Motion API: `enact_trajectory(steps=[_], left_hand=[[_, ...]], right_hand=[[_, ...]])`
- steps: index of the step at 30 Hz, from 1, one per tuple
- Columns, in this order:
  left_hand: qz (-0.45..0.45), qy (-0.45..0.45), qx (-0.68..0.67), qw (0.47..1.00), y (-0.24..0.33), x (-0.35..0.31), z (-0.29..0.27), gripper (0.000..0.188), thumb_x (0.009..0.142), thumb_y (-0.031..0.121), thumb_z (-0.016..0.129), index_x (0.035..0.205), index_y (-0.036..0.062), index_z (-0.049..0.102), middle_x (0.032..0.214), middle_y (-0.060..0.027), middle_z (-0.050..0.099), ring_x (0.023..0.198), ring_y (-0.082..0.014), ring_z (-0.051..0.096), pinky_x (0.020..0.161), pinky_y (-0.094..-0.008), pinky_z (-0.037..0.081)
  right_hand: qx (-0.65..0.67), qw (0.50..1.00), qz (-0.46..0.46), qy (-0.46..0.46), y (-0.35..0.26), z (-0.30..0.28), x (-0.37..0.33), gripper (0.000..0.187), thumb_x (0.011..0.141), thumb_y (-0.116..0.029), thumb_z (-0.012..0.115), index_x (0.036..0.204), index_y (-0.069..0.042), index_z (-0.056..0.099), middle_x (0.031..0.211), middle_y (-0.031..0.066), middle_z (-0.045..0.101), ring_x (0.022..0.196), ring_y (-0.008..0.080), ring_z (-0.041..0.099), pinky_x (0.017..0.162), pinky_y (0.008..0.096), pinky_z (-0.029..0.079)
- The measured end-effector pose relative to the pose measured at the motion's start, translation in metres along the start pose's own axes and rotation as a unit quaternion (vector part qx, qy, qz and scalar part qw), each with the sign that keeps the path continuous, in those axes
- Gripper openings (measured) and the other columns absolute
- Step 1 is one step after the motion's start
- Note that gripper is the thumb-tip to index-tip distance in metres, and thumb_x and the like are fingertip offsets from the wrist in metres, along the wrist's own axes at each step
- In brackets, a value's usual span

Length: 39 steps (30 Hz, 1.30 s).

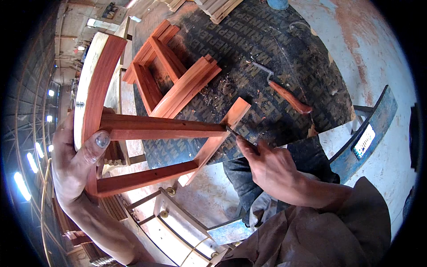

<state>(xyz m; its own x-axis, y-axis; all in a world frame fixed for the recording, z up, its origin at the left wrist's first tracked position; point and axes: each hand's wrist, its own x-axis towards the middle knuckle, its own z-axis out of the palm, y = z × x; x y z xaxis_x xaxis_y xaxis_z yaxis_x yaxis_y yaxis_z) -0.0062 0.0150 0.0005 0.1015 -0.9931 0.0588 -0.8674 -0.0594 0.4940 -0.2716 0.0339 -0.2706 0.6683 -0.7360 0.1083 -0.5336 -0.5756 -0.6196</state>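
A reddish wooden frame is held up at an angle, two crosspieces joining its side rails. My left hand grips the frame's left rail, the thumb pressed over it near the upper crosspiece. My right hand is closed round a thin dark-metal hand tool, its index finger stretched along it. The tool's tip touches the corner where the upper crosspiece meets the right rail. Most of the tool's handle is hidden in my palm, so its exact kind does not show.
A dark printed board carries another reddish frame assembly, a wooden-handled tool with a cranked metal shank, and scattered shavings. Pale wood pieces lie at the far edge. A curved blue chair back stands at the right.
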Motion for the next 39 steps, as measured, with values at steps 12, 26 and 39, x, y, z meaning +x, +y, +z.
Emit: enact_trajectory(steps=[12,26,39], left_hand=[[0.005,-0.011,0.051,0.999,0.009,-0.005,0.001,0.065,0.086,0.038,0.081,0.131,-0.0059,0.065,0.085,-0.0078,0.07,0.057,-0.0094,0.057,0.052,-0.0276,0.045],[0.014,-0.038,0.098,0.994,0.027,-0.017,-0.018,0.047,0.1,0.045,0.069,0.125,0.0044,0.072,0.103,-0.0149,0.077,0.093,-0.0251,0.072,0.085,-0.0391,0.055],[0.007,-0.068,0.062,0.996,0.024,-0.022,-0.018,0.055,0.096,0.053,0.07,0.127,0.0078,0.073,0.092,-0.0094,0.075,0.083,-0.0214,0.069,0.079,-0.0377,0.053]], right_hand=[[0.017,0.999,0.023,0.019,-0.002,0.014,0.01,0.062,0.086,-0.006,0.066,0.147,-0.001,0.053,0.086,0.0223,0.064,0.066,0.036,0.069,0.056,0.0455,0.056],[0.083,0.995,-0.054,-0.015,-0.014,-0.001,0.004,0.053,0.091,0.004,0.058,0.143,-0.003,0.058,0.098,0.0263,0.068,0.084,0.0444,0.068,0.076,0.0502,0.055],[-0.012,0.997,-0.079,0.013,-0.005,0.014,0.012,0.056,0.09,-0.002,0.064,0.145,-0.004,0.057,0.084,0.02,0.062,0.07,0.0394,0.067,0.064,0.0495,0.056]])
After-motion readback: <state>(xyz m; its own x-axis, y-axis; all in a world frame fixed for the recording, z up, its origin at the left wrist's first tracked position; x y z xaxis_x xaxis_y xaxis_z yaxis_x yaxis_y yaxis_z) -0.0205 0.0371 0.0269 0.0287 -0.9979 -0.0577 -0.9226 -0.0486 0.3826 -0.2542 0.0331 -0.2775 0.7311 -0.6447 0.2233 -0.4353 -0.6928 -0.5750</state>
